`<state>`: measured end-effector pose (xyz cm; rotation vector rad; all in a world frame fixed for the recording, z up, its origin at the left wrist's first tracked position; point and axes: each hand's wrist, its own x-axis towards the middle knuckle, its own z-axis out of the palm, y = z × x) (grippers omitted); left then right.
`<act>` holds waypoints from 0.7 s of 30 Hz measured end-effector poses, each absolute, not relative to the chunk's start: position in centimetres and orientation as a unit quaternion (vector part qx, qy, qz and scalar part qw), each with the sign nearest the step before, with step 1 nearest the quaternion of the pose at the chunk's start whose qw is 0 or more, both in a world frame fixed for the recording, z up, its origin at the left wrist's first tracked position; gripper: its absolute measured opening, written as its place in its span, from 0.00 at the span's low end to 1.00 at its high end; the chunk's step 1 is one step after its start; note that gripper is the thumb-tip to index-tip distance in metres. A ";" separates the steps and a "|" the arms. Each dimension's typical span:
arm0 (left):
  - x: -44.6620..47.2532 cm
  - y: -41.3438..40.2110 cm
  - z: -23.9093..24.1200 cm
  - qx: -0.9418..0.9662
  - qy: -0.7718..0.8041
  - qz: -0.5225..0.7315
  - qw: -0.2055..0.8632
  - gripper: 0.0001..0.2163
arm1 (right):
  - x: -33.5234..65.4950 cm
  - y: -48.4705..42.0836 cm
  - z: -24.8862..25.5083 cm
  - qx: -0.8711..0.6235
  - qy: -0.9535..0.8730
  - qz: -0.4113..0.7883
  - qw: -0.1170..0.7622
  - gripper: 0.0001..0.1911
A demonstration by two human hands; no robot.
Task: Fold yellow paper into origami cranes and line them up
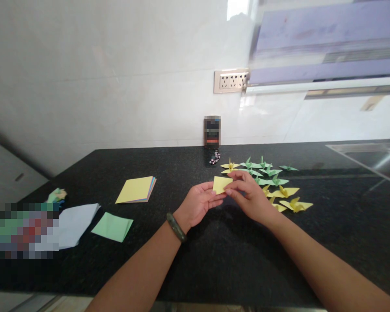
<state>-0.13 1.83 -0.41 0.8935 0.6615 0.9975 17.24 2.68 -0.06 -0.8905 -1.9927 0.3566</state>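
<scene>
A small folded square of yellow origami paper (221,184) is held above the dark counter between both hands. My left hand (201,201) grips its left side, thumb in front and fingers behind. At the right edge, my right hand (248,195) pinches it with thumb and fingers. Just beyond and beside the right hand sit several folded paper cranes, green ones (273,172) in the back rows and yellow ones (295,204) mostly nearer me. The right hand partly hides some of them. A dark bangle (176,227) circles my left wrist.
Left of my hands lie a stack of coloured paper (134,190), a creased green sheet (113,227) and white paper (79,221). A phone (212,132) with a beaded strap (215,157) leans on the wall. A sink (373,158) is at the right, a socket panel (230,81) above.
</scene>
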 end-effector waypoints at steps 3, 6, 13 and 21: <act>0.0 1.7 -0.3 0.420 0.293 0.448 0.733 0.14 | 17.0 2.7 -0.4 -0.393 -0.772 0.196 0.460 0.06; 0.1 1.5 -0.2 0.434 0.294 0.445 0.726 0.15 | 16.7 2.8 -0.8 -0.428 -0.736 0.221 0.476 0.06; 0.2 1.6 -0.6 0.444 0.301 0.445 0.717 0.13 | 16.5 2.8 -0.7 -0.452 -0.702 0.237 0.496 0.05; 0.8 1.2 -0.3 0.503 0.430 0.433 0.612 0.13 | 16.1 2.2 -0.3 -0.436 -0.702 0.262 0.498 0.06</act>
